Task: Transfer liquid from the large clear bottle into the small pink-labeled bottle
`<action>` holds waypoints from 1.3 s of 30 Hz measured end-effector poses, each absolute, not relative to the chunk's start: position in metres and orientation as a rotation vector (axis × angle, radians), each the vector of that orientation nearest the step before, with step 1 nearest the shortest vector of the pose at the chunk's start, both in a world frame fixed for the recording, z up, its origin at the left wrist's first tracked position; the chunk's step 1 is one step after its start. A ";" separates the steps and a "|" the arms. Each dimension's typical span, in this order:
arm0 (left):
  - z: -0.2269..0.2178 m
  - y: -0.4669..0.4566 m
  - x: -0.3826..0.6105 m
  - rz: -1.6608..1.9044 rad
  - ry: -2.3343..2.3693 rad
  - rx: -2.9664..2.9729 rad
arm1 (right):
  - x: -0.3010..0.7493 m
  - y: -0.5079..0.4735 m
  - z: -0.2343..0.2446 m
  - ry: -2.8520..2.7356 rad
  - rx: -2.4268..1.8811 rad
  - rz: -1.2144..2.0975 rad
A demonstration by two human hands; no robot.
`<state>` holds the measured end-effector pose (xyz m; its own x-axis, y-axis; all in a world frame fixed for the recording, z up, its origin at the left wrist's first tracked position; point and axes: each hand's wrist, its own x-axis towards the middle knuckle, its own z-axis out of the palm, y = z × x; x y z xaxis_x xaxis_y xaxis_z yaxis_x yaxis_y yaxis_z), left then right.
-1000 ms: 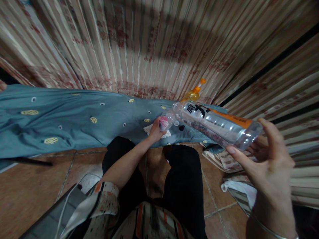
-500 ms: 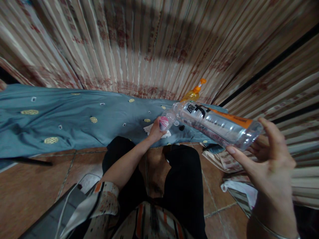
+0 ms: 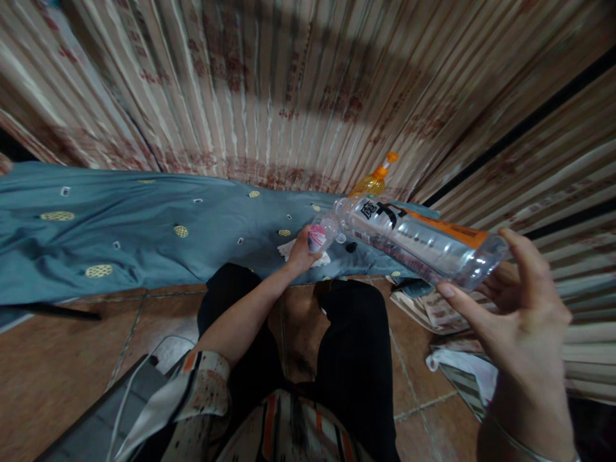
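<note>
My right hand [image 3: 522, 308] grips the base end of a clear plastic drink bottle [image 3: 414, 240] with an orange and white label. The bottle is tilted, its neck lower and pointing left. Wrapped in my left hand [image 3: 302, 251] is a small clear bottle [image 3: 323, 232] with a pink and white label; its top meets the big bottle's mouth. Whether liquid passes between them I cannot tell. Under my left hand lies a white tissue [image 3: 323, 260]. A small black cap [image 3: 351, 247] and a clear round cap [image 3: 341, 238] rest on the cloth beside the bottles.
A teal cloth with pineapple prints [image 3: 144, 231] covers the long narrow surface before me. Behind the big bottle stands an orange pump bottle [image 3: 370, 183]. A pleated curtain [image 3: 269, 96] hangs along the back and right. A grey box-like thing with a white cable [image 3: 122, 401] is at lower left.
</note>
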<state>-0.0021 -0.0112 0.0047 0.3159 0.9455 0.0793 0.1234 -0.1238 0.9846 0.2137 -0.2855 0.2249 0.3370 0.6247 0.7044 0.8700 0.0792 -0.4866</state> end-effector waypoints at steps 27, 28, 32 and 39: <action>-0.010 -0.006 0.000 1.028 0.982 1.570 | 0.215 -0.288 0.223 -1.370 -1.647 -0.335; -0.009 -0.006 0.000 1.023 0.987 1.572 | 0.215 -0.287 0.224 -1.377 -1.639 -0.344; -0.006 -0.006 -0.002 0.998 0.994 1.589 | 0.214 -0.287 0.224 -1.381 -1.643 -0.323; 0.001 -0.009 -0.004 0.991 1.007 1.591 | 0.217 -0.290 0.222 -1.378 -1.674 -0.298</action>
<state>-0.0036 -0.0091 0.0010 0.3261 0.9363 0.1306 0.1459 -0.1863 0.9716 0.2170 -0.2898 0.2219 0.3449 0.6494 0.6777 0.8715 0.0465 -0.4881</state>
